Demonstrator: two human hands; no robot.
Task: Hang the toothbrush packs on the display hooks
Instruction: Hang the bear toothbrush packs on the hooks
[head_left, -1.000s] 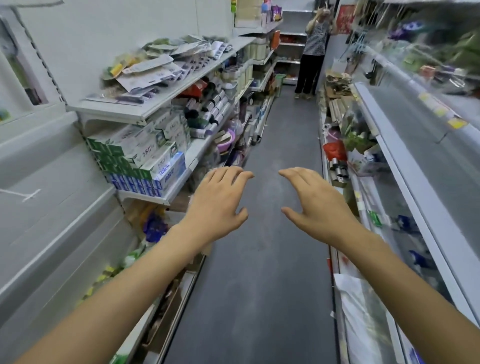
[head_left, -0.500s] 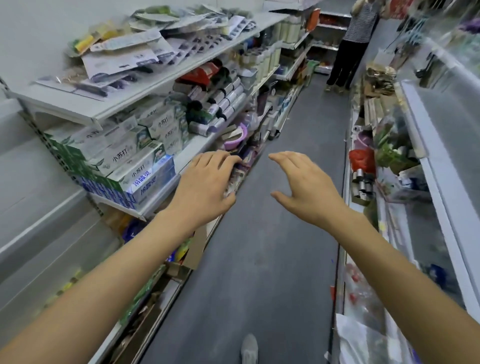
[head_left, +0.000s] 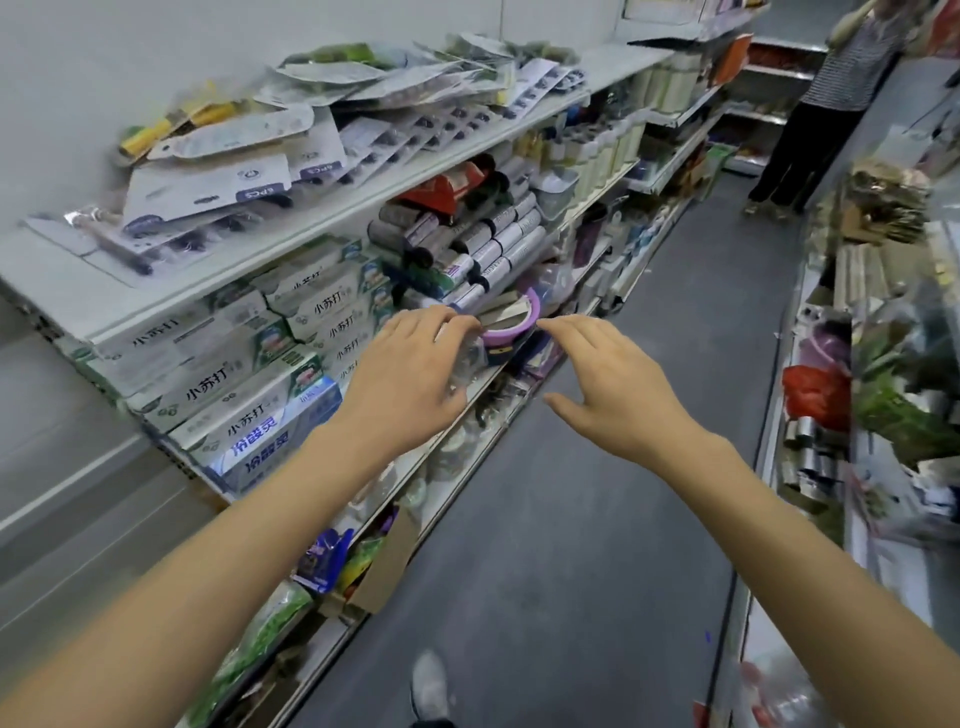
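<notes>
Here, two empty hands reach out along a shop aisle.
From the head camera, the left hand (head_left: 402, 382) and the right hand (head_left: 613, 387) hover palm-down with relaxed, spread fingers, holding nothing. The toothbrush packs (head_left: 218, 184), as the blurred cards seem to be, lie heaped on the top shelf (head_left: 78, 291), up and left of both hands, above toothpaste boxes (head_left: 228, 379).

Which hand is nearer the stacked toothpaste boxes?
Left. The left hand hovers just right of the toothpaste boxes; the right hand is farther right, over the aisle.
</notes>
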